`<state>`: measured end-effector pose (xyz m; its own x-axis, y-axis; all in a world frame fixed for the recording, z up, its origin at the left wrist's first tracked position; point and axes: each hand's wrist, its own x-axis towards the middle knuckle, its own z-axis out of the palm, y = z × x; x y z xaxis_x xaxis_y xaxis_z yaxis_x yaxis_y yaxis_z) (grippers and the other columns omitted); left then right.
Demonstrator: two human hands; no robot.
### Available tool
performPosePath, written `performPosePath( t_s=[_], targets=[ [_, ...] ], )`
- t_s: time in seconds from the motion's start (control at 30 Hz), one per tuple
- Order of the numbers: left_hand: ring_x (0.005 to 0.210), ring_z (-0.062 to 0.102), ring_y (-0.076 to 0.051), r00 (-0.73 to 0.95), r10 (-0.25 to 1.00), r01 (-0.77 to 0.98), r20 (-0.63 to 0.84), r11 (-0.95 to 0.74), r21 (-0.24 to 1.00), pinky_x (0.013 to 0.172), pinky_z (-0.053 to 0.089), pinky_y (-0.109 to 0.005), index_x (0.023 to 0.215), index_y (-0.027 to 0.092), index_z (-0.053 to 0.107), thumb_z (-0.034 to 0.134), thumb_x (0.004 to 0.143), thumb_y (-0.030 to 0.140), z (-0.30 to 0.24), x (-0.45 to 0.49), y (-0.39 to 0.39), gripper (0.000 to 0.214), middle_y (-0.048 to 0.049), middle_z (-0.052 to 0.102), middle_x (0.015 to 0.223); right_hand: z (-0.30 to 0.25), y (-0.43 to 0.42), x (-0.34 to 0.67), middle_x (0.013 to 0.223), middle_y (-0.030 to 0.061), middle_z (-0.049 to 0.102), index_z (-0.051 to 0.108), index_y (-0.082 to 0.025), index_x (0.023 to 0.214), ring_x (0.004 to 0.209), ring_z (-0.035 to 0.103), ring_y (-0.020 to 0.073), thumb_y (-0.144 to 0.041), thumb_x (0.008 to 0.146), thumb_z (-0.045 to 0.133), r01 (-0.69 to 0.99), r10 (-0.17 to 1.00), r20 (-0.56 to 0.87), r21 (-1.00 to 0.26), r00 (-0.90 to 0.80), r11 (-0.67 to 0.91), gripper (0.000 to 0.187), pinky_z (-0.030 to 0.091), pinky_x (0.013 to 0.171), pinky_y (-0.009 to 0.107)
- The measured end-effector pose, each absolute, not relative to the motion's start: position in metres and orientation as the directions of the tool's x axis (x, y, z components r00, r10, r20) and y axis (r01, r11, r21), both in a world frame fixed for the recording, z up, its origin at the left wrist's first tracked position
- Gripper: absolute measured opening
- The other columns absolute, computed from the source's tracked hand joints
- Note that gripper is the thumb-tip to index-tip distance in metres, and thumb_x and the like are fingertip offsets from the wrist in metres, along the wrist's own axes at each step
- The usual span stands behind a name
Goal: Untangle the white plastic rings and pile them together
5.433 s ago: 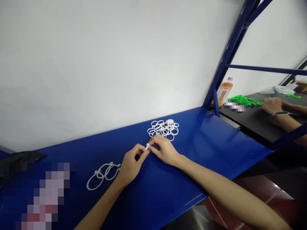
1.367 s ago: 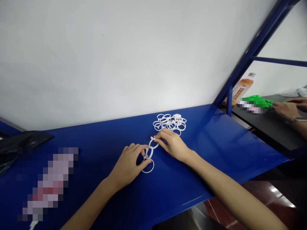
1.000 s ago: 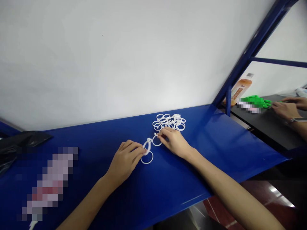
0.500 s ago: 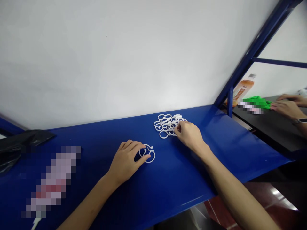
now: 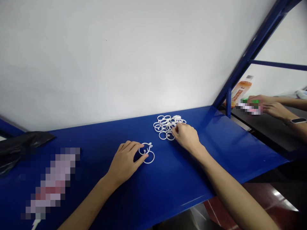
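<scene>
A small group of thin white plastic rings [image 5: 149, 162] with little hooked ends lies on the blue tabletop [image 5: 163, 185]. My left hand [image 5: 126, 159] rests beside it, thumb and fingers spread apart with their tips touching the rings. Farther back and to the right is a loose heap of similar white rings [image 5: 163, 135], several of them overlapping. At the heap's right side my right hand [image 5: 187, 135] is pinched closed on one of the rings. Its fingertips are partly hidden, so the exact grip does not show.
A black plastic bag [image 5: 26, 143] and a blurred-out pinkish packet [image 5: 54, 179] lie on the left. Behind the table rises a white wall [image 5: 120, 64]. Blue frame posts [image 5: 240, 67] stand at right; beyond them are an orange-labelled bottle [image 5: 241, 91] and another person's hands [image 5: 273, 108].
My right hand has shifted slightly left and down at the heap, and a ring there has moved. A hooked end near my left hand has turned. The other person's hands have moved left.
</scene>
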<state>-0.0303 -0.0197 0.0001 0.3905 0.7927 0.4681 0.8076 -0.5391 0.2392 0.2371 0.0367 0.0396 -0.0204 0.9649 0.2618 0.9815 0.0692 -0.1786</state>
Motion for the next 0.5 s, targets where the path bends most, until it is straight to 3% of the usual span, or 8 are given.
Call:
performPosePath(
  t_s=[0.1, 0.23, 0.4, 0.5],
  targets=[
    [0.097, 0.061, -0.023, 0.392, 0.751, 0.800, 0.532, -0.564, 0.205, 0.087, 0.043, -0.039, 0.108, 0.021, 0.064, 0.065, 0.091, 0.038, 0.003, -0.027, -0.021, 0.024, -0.0040, 0.070, 0.105, 0.043, 0.031, 0.231, 0.083, 0.0063, 0.069, 0.060, -0.018, 0.078, 0.068, 0.059, 0.0155, -0.036, 0.098, 0.049, 0.903, 0.924, 0.343, -0.324, -0.167, 0.284, 0.029, 0.038, 0.062, 0.027],
    [0.090, 0.060, -0.022, 0.395, 0.678, 0.785, 0.620, -0.599, 0.156, 0.084, 0.043, -0.038, 0.093, 0.019, 0.062, 0.067, 0.089, 0.041, 0.008, -0.022, -0.024, 0.023, -0.0041, 0.068, 0.093, 0.040, 0.014, 0.210, 0.077, 0.0012, 0.067, 0.062, -0.018, 0.078, 0.066, 0.058, 0.0117, -0.043, 0.096, 0.056, 0.616, 0.843, 0.288, -0.582, -0.455, 0.531, 0.032, 0.040, 0.064, 0.024],
    [0.077, 0.055, -0.020, 0.478, 0.624, 0.724, 0.618, -0.678, 0.125, 0.076, 0.041, -0.036, 0.081, 0.020, 0.058, 0.069, 0.086, 0.047, 0.011, -0.020, -0.028, 0.030, -0.0011, 0.061, 0.078, 0.026, 0.000, 0.187, 0.071, -0.0014, 0.065, 0.063, -0.016, 0.085, 0.059, 0.055, 0.0091, -0.030, 0.097, 0.054, 0.423, 0.795, 0.220, -0.749, -0.566, 0.509, 0.020, 0.040, 0.057, 0.020],
    [0.079, 0.057, -0.018, 0.492, 0.633, 0.655, 0.598, -0.721, 0.226, 0.078, 0.043, -0.035, 0.085, 0.021, 0.058, 0.060, 0.094, 0.036, 0.010, -0.020, -0.030, 0.018, -0.0011, 0.063, 0.082, 0.022, 0.003, 0.187, 0.070, -0.0018, 0.063, 0.063, -0.016, 0.087, 0.058, 0.053, 0.0091, -0.028, 0.099, 0.050, 0.421, 0.795, 0.239, -0.744, -0.558, 0.519, 0.021, 0.040, 0.056, 0.020]
  ],
)
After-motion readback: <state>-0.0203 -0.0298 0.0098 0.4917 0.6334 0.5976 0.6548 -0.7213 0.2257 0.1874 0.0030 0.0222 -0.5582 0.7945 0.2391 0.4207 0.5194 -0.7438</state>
